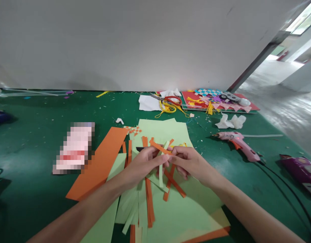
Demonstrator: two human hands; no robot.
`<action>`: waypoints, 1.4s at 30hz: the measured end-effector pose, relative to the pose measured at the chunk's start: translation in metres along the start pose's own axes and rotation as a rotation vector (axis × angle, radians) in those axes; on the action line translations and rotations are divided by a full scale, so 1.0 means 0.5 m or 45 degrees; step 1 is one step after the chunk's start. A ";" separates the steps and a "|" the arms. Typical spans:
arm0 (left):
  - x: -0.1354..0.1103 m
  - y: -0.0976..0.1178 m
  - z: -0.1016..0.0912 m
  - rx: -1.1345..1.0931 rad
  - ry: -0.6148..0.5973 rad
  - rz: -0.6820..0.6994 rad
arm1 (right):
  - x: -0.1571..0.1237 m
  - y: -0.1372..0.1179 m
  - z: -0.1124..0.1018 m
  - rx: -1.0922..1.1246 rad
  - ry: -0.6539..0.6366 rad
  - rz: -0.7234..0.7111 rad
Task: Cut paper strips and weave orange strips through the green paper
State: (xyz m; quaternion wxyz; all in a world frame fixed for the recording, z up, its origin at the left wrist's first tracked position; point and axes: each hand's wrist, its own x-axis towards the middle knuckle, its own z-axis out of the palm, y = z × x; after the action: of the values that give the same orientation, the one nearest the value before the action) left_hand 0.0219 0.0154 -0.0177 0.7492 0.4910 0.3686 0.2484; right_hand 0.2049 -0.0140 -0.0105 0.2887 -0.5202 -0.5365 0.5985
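My left hand (145, 163) and my right hand (192, 162) meet in the middle, both closed in a pinch. Between their fingertips is a small crossing of paper strips: an orange strip (157, 145) and a pale green strip (161, 175). More orange strips (177, 185) cross below the fingers; whether they join the held ones I cannot tell. Beneath the hands lie pale green sheets (191, 212), with loose green strips (129, 206) and orange strips (149, 202) on them. A small orange-and-white checkered weave (134, 130) lies at the sheets' upper left.
An orange paper sheet (100, 165) and a blurred-out pink-white object (76, 148) lie left. Right are a pink glue gun (240, 143) with a black cord, crumpled tissues (231, 121) and a purple pack (299, 170). Scissors (173, 100) rest near the grey wall (120, 44).
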 end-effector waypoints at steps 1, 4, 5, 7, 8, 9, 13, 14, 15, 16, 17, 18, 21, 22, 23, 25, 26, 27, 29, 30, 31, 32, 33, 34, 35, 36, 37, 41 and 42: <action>0.001 -0.001 0.000 0.014 -0.008 0.011 | -0.001 -0.001 0.001 -0.008 0.004 0.003; 0.003 -0.002 -0.001 -0.004 -0.046 0.048 | -0.003 -0.003 0.002 -0.024 0.008 0.012; 0.003 -0.001 -0.001 -0.024 -0.053 0.058 | -0.003 -0.002 0.001 -0.027 0.006 0.010; 0.003 0.000 -0.001 -0.061 -0.044 0.057 | -0.002 -0.001 0.000 -0.036 0.011 -0.005; 0.003 0.001 -0.001 -0.068 -0.038 0.039 | -0.002 -0.001 -0.002 -0.046 0.021 -0.015; 0.002 0.003 -0.001 -0.068 -0.030 0.014 | -0.001 -0.001 -0.004 -0.058 0.036 -0.025; -0.002 0.010 -0.005 -0.073 0.011 -0.049 | 0.000 -0.003 -0.013 -0.115 0.103 -0.048; -0.002 0.011 -0.006 -0.095 0.034 -0.033 | 0.000 -0.003 -0.015 -0.128 0.113 -0.048; -0.002 0.012 -0.007 -0.117 0.057 -0.013 | 0.000 -0.004 -0.017 -0.142 0.124 -0.047; -0.003 0.013 -0.008 -0.133 0.079 0.005 | 0.000 -0.005 -0.019 -0.159 0.131 -0.048; -0.003 0.014 -0.008 -0.141 0.098 0.021 | 0.000 -0.006 -0.020 -0.175 0.135 -0.051; -0.003 0.014 -0.008 -0.137 0.112 0.034 | 0.000 -0.008 -0.022 -0.193 0.138 -0.055; -0.003 0.015 -0.007 -0.056 0.131 0.054 | -0.002 -0.013 -0.024 -0.246 0.117 -0.050; -0.004 0.015 -0.006 -0.012 0.138 0.056 | -0.002 -0.015 -0.023 -0.260 0.096 -0.044; -0.004 0.015 -0.005 0.036 0.146 0.054 | -0.003 -0.017 -0.022 -0.270 0.069 -0.040; -0.004 0.014 -0.003 0.130 0.161 0.054 | -0.003 -0.019 -0.019 -0.273 0.011 -0.047; -0.004 0.014 -0.002 0.170 0.161 0.056 | -0.003 -0.018 -0.017 -0.270 -0.005 -0.055; -0.005 0.013 0.000 0.205 0.159 0.058 | -0.003 -0.016 -0.014 -0.266 -0.011 -0.063; -0.005 0.012 0.002 0.260 0.148 0.065 | -0.003 -0.010 -0.009 -0.268 0.005 -0.072; -0.005 0.012 0.003 0.276 0.144 0.069 | -0.003 -0.007 -0.006 -0.271 0.014 -0.070; -0.006 0.012 0.003 0.283 0.141 0.072 | -0.003 -0.004 -0.004 -0.275 0.018 -0.066; -0.006 0.012 0.004 0.279 0.136 0.073 | -0.004 -0.002 -0.002 -0.276 0.019 -0.060; -0.006 0.012 0.004 0.269 0.128 0.070 | -0.004 0.000 -0.001 -0.278 0.019 -0.055; -0.005 0.012 0.003 0.254 0.121 0.064 | -0.005 0.001 -0.001 -0.280 0.022 -0.050; -0.005 0.012 0.003 0.236 0.119 0.058 | -0.005 0.001 -0.001 -0.282 0.026 -0.047; -0.005 0.012 0.002 0.219 0.121 0.055 | -0.005 0.001 -0.001 -0.285 0.036 -0.046; -0.004 0.012 0.001 0.201 0.127 0.054 | -0.005 0.001 -0.002 -0.286 0.048 -0.046; -0.002 0.010 -0.004 0.131 0.134 0.069 | -0.005 -0.002 -0.006 -0.280 0.094 -0.074; -0.001 0.010 -0.004 0.128 0.130 0.070 | -0.005 -0.002 -0.007 -0.286 0.101 -0.079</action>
State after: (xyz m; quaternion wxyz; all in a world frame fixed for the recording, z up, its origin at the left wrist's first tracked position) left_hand 0.0197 0.0182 -0.0135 0.6967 0.5248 0.4048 0.2747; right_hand 0.2083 -0.0146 -0.0083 0.2680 -0.5555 -0.6042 0.5045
